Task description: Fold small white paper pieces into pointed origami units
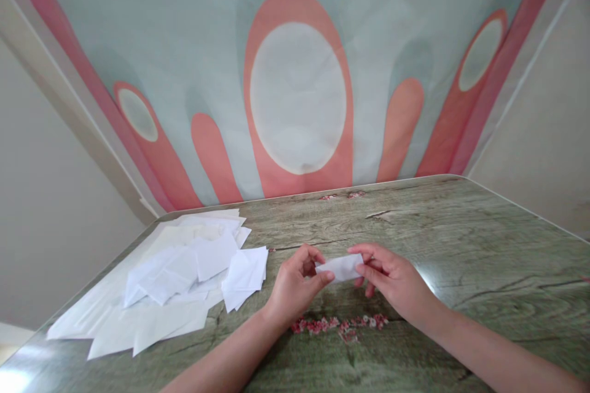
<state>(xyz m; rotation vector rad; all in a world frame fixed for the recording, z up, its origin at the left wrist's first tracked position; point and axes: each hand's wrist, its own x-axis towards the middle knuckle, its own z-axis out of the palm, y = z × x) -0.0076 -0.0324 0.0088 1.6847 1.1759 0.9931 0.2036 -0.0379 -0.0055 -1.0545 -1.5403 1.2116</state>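
Paper strip [340,268] pinched at both ends

At the left, we have large white sheets [157,324] overlapping on the worktop [461,227], with smaller paper pieces [214,256] lying on top. By their right edge sits a small stack [244,276] with its corners out of line, near our left hand [292,282].

The left grip pinches the strip's left end, thumb on the near side and forefinger curled by the upper edge. We would do well to press only lightly here, since thin paper will probably dent under a hard thumb.

Next comes the strip itself, bridging both hands with its right end a little higher. It seems lifted off the surface, though we cannot be sure. We should draw it just taut and match its long edges; the row of printed blossoms [318,325] nearer us could serve as a guide for level.

On the right, our right hand [396,279] has its grip closed on the other end, thumb in front, forefinger along the top, remaining fingers bent loosely below. An even pull from both sides should prevent buckling.
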